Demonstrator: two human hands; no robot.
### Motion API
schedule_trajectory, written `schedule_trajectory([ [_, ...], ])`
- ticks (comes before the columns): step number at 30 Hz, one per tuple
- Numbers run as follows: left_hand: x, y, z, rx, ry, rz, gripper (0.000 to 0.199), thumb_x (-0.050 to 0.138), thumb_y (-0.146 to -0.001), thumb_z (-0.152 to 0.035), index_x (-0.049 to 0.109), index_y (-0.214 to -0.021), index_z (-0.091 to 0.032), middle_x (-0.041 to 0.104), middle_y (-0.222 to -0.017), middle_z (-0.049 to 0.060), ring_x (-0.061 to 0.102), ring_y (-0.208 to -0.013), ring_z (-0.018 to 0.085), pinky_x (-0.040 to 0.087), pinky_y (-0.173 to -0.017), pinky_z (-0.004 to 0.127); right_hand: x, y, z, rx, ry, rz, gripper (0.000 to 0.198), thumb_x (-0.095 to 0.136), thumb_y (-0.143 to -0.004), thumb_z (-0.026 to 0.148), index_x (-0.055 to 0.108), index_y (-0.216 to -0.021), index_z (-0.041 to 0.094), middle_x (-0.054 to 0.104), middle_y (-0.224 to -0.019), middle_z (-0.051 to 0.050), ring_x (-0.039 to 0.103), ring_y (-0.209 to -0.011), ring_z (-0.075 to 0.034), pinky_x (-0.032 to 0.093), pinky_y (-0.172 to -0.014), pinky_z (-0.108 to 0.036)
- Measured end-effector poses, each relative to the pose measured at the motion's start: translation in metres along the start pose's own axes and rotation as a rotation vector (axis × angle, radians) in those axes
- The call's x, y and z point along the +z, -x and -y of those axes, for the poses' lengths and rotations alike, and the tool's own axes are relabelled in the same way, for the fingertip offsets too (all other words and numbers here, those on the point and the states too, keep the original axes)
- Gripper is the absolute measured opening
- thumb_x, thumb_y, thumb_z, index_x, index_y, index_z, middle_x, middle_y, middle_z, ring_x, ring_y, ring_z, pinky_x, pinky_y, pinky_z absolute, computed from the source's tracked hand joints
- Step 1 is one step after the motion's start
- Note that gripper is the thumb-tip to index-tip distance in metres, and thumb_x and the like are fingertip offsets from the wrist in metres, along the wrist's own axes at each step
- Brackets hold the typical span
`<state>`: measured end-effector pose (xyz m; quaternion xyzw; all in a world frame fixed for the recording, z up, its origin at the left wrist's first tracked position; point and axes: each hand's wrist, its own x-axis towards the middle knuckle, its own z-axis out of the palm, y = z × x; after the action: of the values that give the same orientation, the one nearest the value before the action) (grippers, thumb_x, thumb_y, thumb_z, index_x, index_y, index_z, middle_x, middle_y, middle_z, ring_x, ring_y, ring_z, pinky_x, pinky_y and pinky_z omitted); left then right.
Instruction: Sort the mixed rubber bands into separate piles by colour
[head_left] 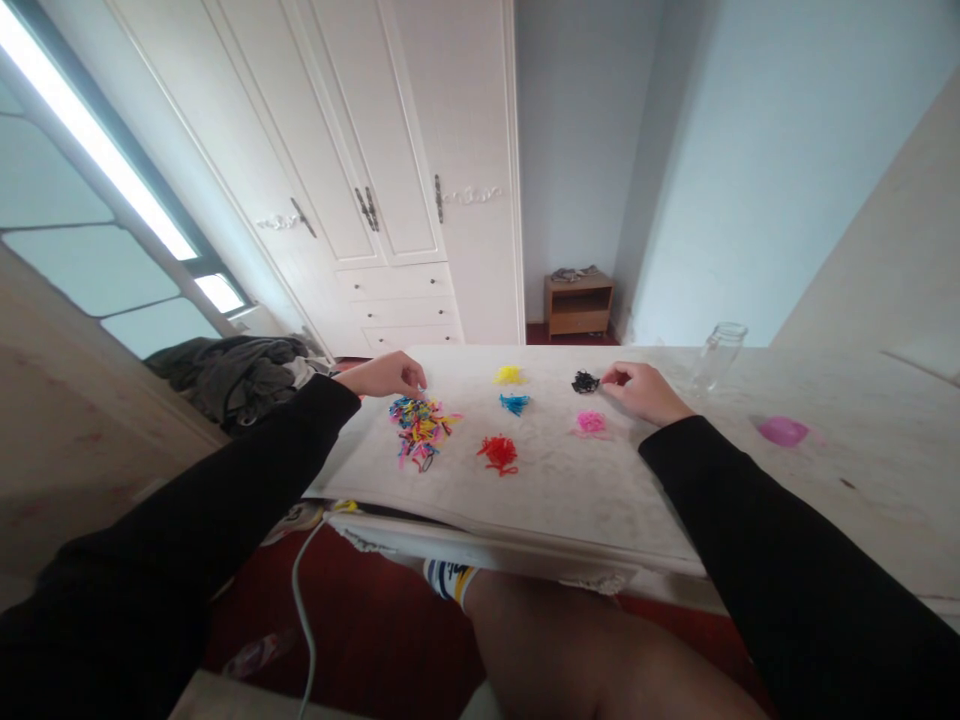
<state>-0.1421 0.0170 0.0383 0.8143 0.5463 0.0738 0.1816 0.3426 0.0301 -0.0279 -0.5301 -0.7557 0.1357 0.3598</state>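
My left hand (pixel 386 375) is at the far side of a mixed pile of coloured rubber bands (pixel 424 430), its fingertips pinched together; what lies between them is too small to make out. On the right, my right hand (pixel 637 390) pinches at the edge of a heap of black rubber bands (pixel 584 382). Between the hands lie sorted heaps: yellow rubber bands (pixel 509 375) at the back, blue rubber bands (pixel 514 403) in front of them, and red rubber bands (pixel 499 454) nearest me. Pink rubber bands (pixel 591 423) sit just in front of the black ones.
A clear glass bottle (pixel 720 355) stands on the white table (pixel 570 500) beyond my right forearm. Farther right lies a pink object (pixel 783 431). Dark clothes (pixel 232 375) are heaped off the left end, and a white cable (pixel 300 590) hangs at the front edge.
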Motion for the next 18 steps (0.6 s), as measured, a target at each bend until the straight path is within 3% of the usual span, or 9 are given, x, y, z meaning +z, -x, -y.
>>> schedule_trajectory([
  [4, -0.005, 0.004, 0.002, -0.032, 0.01, 0.022, 0.039, 0.085, -0.06, -0.044, 0.079, -0.084, -0.014, 0.072, -0.066, 0.005, 0.064, -0.064, 0.018, 0.045, -0.06, 0.026, -0.001, 0.0, 0.002, 0.009, 0.006, 0.015, 0.009, 0.064, -0.074, 0.024, 0.071, -0.071, 0.019, 0.072, -0.073, -0.005, 0.063, -0.074, -0.02, 0.045, -0.07, -0.03],
  [11, -0.017, 0.007, 0.005, -0.002, 0.015, 0.018, 0.035, 0.076, -0.071, -0.047, 0.08, -0.084, -0.015, 0.077, -0.075, 0.007, 0.068, -0.071, 0.02, 0.049, -0.067, 0.027, -0.001, 0.0, 0.002, 0.017, 0.015, 0.024, 0.009, 0.064, -0.074, 0.023, 0.07, -0.07, 0.019, 0.073, -0.073, -0.005, 0.063, -0.075, -0.02, 0.045, -0.071, -0.03],
  [18, 0.005, -0.01, -0.011, 0.091, 0.028, 0.03, 0.03, 0.074, -0.074, -0.043, 0.081, -0.083, -0.016, 0.079, -0.08, 0.007, 0.068, -0.073, 0.018, 0.048, -0.07, 0.026, 0.0, 0.0, -0.003, 0.001, 0.014, 0.027, 0.009, 0.064, -0.073, 0.022, 0.071, -0.071, 0.019, 0.073, -0.073, -0.004, 0.064, -0.075, -0.02, 0.045, -0.07, -0.03],
])
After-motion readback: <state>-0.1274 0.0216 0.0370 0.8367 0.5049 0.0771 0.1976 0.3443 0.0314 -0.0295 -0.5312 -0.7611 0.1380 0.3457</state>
